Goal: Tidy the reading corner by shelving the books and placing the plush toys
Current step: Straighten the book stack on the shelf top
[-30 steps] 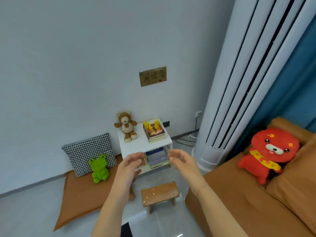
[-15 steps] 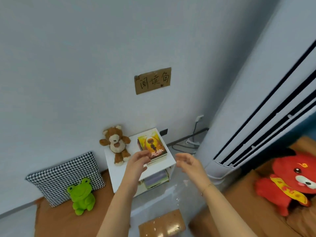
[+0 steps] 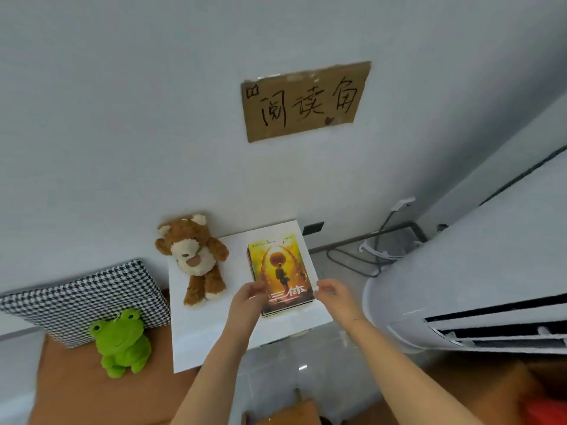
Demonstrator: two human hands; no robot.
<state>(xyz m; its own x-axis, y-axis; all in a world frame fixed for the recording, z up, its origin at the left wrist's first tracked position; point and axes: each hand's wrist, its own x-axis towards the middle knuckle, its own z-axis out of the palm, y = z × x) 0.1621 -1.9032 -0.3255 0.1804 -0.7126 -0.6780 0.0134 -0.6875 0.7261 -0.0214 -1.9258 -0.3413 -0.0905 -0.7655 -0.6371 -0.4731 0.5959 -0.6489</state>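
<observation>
1. Two plush toys were in view: a brown bear [image 3: 196, 256] lay on the white cabinet [image 3: 214, 338], left of the books [image 3: 280, 276], and a green frog [image 3: 121, 340] sat on the brown mat [image 3: 76, 391] left of the cabinet, against one checked pillow [image 3: 82, 299].
2. The books formed one stack on the cabinet's right half; I could not count them.
3. My left hand [image 3: 247, 303] pinched the top book's near left corner; my right hand [image 3: 333, 294] gripped its near right corner.
4. One cardboard sign [image 3: 305, 101] on the wall above the cabinet read "阅读角"; the cover's title was too blurred to read.
5. The stack lay close to the cabinet's right edge. Bare cabinet top showed in front of the stack. A white air conditioner [image 3: 460, 286] stood just right of the cabinet.
</observation>
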